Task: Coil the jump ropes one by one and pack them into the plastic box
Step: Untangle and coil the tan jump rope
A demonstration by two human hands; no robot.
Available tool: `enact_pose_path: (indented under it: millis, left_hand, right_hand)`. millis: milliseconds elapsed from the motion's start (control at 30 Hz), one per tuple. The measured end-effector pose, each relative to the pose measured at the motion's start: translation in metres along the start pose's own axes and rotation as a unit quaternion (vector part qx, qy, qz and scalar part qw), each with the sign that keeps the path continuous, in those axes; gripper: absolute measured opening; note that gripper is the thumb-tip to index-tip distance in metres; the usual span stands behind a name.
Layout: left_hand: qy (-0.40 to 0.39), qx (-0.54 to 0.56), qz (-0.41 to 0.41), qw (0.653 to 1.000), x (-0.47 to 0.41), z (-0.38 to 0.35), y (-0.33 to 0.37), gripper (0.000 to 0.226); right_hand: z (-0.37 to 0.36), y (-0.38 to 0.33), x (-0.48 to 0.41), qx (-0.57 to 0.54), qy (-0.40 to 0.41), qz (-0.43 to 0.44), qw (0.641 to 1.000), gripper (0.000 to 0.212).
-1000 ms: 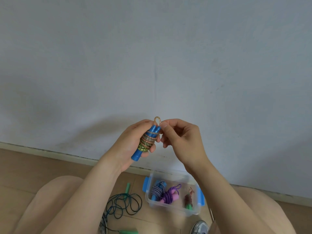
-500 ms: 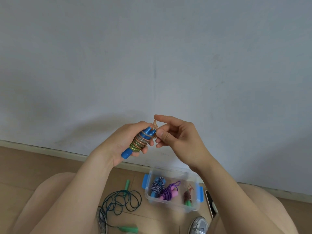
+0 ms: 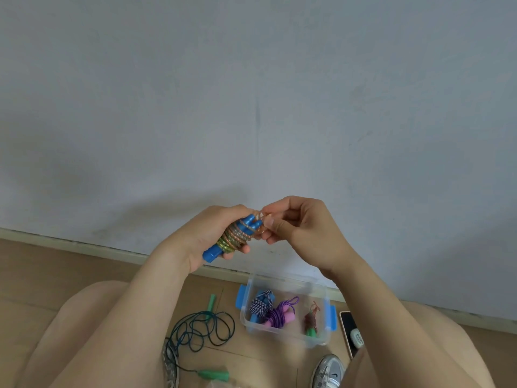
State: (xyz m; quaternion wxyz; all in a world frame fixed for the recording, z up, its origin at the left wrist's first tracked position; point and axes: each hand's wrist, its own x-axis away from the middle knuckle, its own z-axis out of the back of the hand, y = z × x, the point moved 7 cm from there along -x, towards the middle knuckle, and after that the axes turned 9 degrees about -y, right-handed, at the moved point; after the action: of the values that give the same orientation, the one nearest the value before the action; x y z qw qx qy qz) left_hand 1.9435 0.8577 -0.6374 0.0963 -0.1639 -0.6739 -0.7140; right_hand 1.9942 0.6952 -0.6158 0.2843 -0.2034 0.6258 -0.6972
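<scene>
My left hand (image 3: 205,233) grips a jump rope with blue handles (image 3: 236,236), its gold and green cord wound round the two handles. My right hand (image 3: 300,231) pinches the loose end loop of that cord at the top of the handles. Both hands are raised in front of the grey wall. Below them on the wooden floor stands the clear plastic box (image 3: 319,287) with blue clips. Inside it lie three coiled ropes: a blue and white one (image 3: 261,305), a purple one with pink handles (image 3: 281,315) and a brown one with a green handle (image 3: 311,322).
A loose dark green rope with green handles (image 3: 200,329) sprawls on the floor left of the box. A phone (image 3: 349,331) with a small white item on it lies right of the box. My knees frame the view, and a grey shoe (image 3: 327,371) is near the bottom.
Both hands have dropped slightly with the wound rope. My right hand's fingers, briefly spread, have closed again onto the cord's end loop, now pulled lower against the handle tops.
</scene>
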Motion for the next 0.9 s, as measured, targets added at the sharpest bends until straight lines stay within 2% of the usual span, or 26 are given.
enact_pose_path:
  millis: [67,133,233,367,500,600,700,800,900]
  left_hand:
    - [0.010,0.007,-0.025,1.000,-0.001,0.000,0.002,0.031]
    - [-0.003,0.026,-0.049,0.998,-0.001,-0.004,0.005,0.031]
    - [0.003,-0.020,-0.079,0.997,0.002,-0.005,0.011,0.030]
    - [0.035,-0.094,-0.129,0.987,0.003,-0.003,0.016,0.025]
    - [0.048,-0.178,-0.170,0.968,0.003,-0.004,0.020,0.023]
    - [0.050,-0.196,-0.192,0.960,0.003,-0.006,0.021,0.021]
    - [0.034,-0.206,-0.214,0.954,0.003,-0.013,0.023,0.016]
    - [0.058,-0.211,-0.223,0.950,0.001,-0.013,0.025,0.017]
    - [0.030,-0.200,-0.201,0.958,-0.002,-0.018,0.022,0.018]
  right_hand:
    - [0.004,0.000,0.000,0.026,0.053,0.003,0.998,0.007]
    - [0.008,-0.001,-0.001,0.101,0.092,0.019,0.990,0.012]
    - [0.006,-0.002,-0.003,0.191,0.090,0.031,0.977,0.013]
    - [0.001,0.002,-0.002,0.126,0.047,-0.033,0.990,0.016]
    - [0.005,0.012,-0.001,-0.001,0.065,-0.088,0.994,0.028]
    - [0.004,0.023,0.000,-0.081,0.068,-0.126,0.986,0.027]
    - [0.005,0.021,-0.001,-0.042,0.083,-0.106,0.990,0.024]
    - [0.000,0.009,-0.003,0.005,0.101,-0.061,0.993,0.033]
    - [-0.006,0.010,-0.004,-0.034,0.120,-0.050,0.991,0.035]
